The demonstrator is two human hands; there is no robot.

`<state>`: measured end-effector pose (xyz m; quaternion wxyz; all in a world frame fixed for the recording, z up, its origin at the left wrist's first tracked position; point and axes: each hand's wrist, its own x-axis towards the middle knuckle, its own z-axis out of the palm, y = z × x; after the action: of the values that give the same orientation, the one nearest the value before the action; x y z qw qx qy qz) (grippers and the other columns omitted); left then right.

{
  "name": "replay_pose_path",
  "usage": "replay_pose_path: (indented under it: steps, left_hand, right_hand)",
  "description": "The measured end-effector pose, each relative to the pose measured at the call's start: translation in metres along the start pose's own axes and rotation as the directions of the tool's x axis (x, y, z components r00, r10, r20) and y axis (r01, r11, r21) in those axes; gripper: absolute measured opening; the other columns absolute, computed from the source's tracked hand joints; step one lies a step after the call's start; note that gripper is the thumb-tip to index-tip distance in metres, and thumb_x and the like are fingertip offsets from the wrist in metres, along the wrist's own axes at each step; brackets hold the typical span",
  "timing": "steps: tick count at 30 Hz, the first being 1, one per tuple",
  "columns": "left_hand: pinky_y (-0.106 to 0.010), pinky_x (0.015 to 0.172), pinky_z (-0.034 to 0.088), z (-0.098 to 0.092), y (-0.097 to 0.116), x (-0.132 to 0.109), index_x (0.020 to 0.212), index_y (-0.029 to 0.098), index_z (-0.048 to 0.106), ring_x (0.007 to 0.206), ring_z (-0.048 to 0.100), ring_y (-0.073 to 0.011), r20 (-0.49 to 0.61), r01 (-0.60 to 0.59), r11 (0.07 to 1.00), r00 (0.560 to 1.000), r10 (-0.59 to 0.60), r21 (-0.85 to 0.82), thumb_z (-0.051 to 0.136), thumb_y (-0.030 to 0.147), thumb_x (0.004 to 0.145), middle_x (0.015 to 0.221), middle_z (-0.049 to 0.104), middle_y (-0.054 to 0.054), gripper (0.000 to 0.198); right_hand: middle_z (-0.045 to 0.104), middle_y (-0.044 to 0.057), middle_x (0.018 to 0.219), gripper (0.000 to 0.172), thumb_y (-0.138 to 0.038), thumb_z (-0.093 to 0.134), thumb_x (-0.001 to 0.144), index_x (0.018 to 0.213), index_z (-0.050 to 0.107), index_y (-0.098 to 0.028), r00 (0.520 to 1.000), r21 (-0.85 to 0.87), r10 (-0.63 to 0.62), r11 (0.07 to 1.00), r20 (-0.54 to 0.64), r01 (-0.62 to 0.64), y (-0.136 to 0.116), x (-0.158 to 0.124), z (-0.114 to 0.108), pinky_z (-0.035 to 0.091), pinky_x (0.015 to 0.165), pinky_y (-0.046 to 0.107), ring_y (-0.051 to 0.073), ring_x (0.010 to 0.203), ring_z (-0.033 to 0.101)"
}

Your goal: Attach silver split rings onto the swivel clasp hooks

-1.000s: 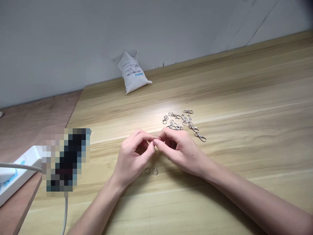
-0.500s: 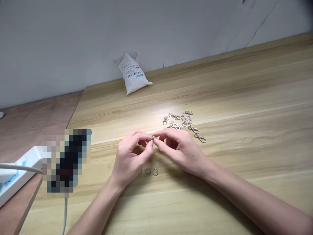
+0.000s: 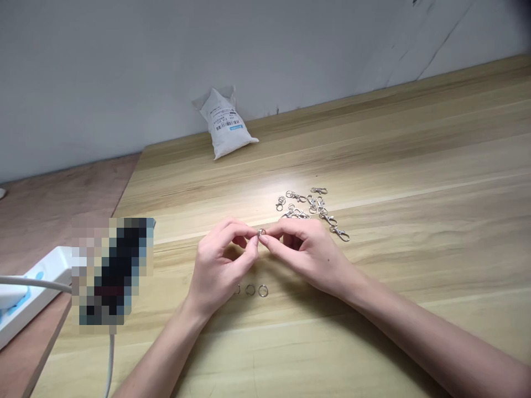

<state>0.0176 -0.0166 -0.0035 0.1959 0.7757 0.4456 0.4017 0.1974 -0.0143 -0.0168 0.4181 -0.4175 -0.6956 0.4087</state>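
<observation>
My left hand (image 3: 222, 265) and my right hand (image 3: 302, 249) meet fingertip to fingertip just above the wooden table (image 3: 415, 193). Between thumbs and forefingers they pinch a small metal split ring (image 3: 261, 232). Both hands are closed in a pinch. Three loose split rings (image 3: 251, 290) lie on the table right below the hands. A pile of several silver lobster clasps (image 3: 313, 207) lies just beyond my right hand.
A small white packet with a barcode label (image 3: 226, 124) leans against the grey wall at the back. At the left edge lie a white power strip (image 3: 29, 298) with a grey cable (image 3: 110, 359) and a blurred-out dark object (image 3: 112, 273).
The ring has come into view between the fingertips and turned slightly. My left hand shifted a little, uncovering a third loose ring on the table. The hands stay in the same place.
</observation>
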Motion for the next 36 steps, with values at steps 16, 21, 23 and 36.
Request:
replay_pose_path:
  steps: [16,21,23,36]
  left_hand:
    - [-0.021,0.065,0.047,-0.0003,0.0003,0.0007,0.082,0.017,0.062,0.067,0.055,-0.0080,0.021,0.008,1.000,1.000,-0.008,-0.005,0.062,0.008,0.083,0.075,0.061,0.002,0.010]
    - [-0.020,0.062,0.047,0.0018,-0.0007,0.0004,0.083,0.018,0.063,0.065,0.056,-0.0072,0.081,0.064,0.998,0.995,-0.062,-0.021,0.061,0.012,0.086,0.075,0.062,0.003,0.007]
    - [-0.019,0.061,0.047,0.0027,-0.0017,-0.0006,0.084,0.018,0.063,0.065,0.057,-0.0072,0.104,0.100,0.994,0.990,-0.096,-0.033,0.061,0.015,0.086,0.075,0.064,0.003,0.005]
    - [-0.021,0.061,0.048,0.0052,-0.0029,-0.0031,0.087,0.019,0.061,0.063,0.057,-0.0084,0.157,0.149,0.988,0.977,-0.141,-0.037,0.059,0.017,0.085,0.074,0.063,0.003,0.003]
  right_hand:
    - [0.063,-0.001,0.070,0.017,-0.024,0.056,0.092,0.088,0.069,-0.014,0.997,-0.024,0.044,0.999,0.067,-0.042,-0.0007,-0.0007,-0.0005,0.037,0.052,0.020,0.007,0.055,0.048]
    - [0.061,-0.002,0.068,0.016,-0.019,0.055,0.091,0.086,0.069,-0.014,0.996,-0.061,0.038,0.998,0.079,-0.033,-0.0016,0.0015,-0.0025,0.037,0.055,0.021,0.007,0.057,0.048]
    - [0.061,-0.002,0.068,0.016,-0.017,0.054,0.091,0.084,0.068,-0.014,0.994,-0.085,0.043,0.996,0.098,-0.035,-0.0027,0.0017,-0.0039,0.037,0.056,0.021,0.008,0.057,0.049]
    - [0.062,-0.002,0.065,0.020,-0.020,0.054,0.092,0.077,0.066,-0.014,0.990,-0.184,0.054,0.982,0.132,-0.029,-0.0037,0.0013,-0.0091,0.037,0.056,0.022,0.009,0.058,0.051]
